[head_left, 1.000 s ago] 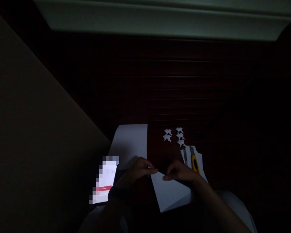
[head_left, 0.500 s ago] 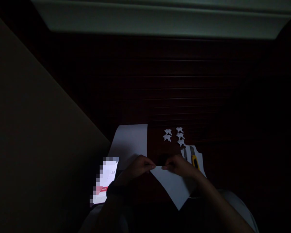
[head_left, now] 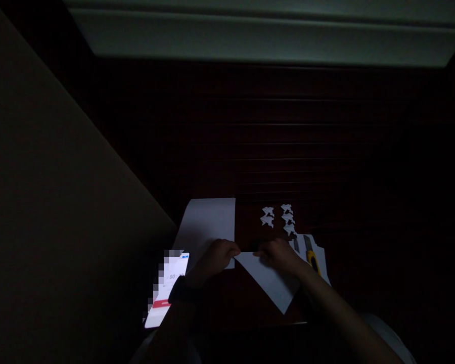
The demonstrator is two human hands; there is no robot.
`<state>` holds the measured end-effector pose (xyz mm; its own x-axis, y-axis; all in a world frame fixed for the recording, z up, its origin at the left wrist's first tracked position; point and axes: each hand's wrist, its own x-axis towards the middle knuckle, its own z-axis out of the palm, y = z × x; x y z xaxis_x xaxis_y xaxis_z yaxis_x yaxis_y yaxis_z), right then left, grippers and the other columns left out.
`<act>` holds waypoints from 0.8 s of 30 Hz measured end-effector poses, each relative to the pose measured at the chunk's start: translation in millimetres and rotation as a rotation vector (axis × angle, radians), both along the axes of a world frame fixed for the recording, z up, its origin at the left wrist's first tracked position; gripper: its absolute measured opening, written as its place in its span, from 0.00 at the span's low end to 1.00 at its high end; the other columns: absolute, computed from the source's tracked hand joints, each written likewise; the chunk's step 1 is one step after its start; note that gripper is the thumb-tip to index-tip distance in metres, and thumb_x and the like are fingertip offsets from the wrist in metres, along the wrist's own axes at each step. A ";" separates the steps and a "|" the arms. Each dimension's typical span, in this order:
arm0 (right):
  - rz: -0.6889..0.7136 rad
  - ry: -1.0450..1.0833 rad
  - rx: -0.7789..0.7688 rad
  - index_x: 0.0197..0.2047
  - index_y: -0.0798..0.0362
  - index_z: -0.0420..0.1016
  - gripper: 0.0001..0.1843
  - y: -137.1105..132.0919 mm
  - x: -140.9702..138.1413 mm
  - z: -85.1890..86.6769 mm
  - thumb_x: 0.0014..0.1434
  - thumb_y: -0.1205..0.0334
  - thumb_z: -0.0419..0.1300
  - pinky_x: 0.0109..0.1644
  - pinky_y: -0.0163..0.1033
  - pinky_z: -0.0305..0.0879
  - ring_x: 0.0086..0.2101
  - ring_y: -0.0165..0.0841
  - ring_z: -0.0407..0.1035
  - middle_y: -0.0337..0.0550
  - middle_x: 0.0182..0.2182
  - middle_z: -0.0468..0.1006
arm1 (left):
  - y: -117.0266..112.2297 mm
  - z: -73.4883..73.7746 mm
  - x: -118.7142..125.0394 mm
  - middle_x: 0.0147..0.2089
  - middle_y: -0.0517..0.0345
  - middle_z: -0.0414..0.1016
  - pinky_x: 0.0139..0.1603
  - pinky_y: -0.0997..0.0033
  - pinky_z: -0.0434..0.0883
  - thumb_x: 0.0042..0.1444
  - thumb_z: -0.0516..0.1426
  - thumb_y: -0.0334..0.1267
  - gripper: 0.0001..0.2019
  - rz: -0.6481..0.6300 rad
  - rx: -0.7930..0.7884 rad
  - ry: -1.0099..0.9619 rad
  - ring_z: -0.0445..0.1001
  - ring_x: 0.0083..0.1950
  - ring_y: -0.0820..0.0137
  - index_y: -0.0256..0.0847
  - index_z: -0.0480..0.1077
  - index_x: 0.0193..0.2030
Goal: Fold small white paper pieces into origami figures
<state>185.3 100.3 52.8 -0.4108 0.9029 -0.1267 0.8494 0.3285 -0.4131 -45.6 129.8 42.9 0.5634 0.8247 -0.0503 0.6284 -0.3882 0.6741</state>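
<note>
Between my hands is a white sheet of paper (head_left: 275, 275), its lower corner pointing toward me. My left hand (head_left: 223, 253) pinches the sheet's upper left corner between thumb and fingers. Along the same top edge, my right hand (head_left: 276, 255) grips the paper a little to the right, fingers closed on it. Whether the sheet is folded I cannot tell in this dim light. Beyond my right hand lie several small folded white paper pieces (head_left: 288, 217), arranged in two columns.
A large white sheet (head_left: 208, 217) lies behind my left hand. A lit phone (head_left: 161, 316) with a timer is by my left wrist. On the right, a yellow box cutter (head_left: 313, 260) rests on white papers (head_left: 322, 258). A pale wall (head_left: 53, 202) rises at the left.
The whole view has shifted slightly. Both hands still hold the sheet's top edge; they are a little farther apart, and the lower corner has risen.
</note>
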 end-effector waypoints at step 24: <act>-0.010 0.370 -0.123 0.28 0.57 0.76 0.18 10.9 12.4 -8.4 0.57 0.51 0.55 0.26 0.32 0.52 0.23 0.28 0.63 0.39 0.21 0.73 | 5.2 1.8 6.0 0.32 0.53 0.78 0.34 0.72 0.66 0.51 0.55 0.45 0.13 0.086 -0.258 -0.227 0.74 0.33 0.66 0.38 0.77 0.33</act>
<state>197.7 111.2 44.5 -0.4400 0.8945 -0.0791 0.6388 0.2499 -0.7276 -39.6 135.0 44.7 0.5129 0.8461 -0.1449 0.4745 -0.1387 0.8693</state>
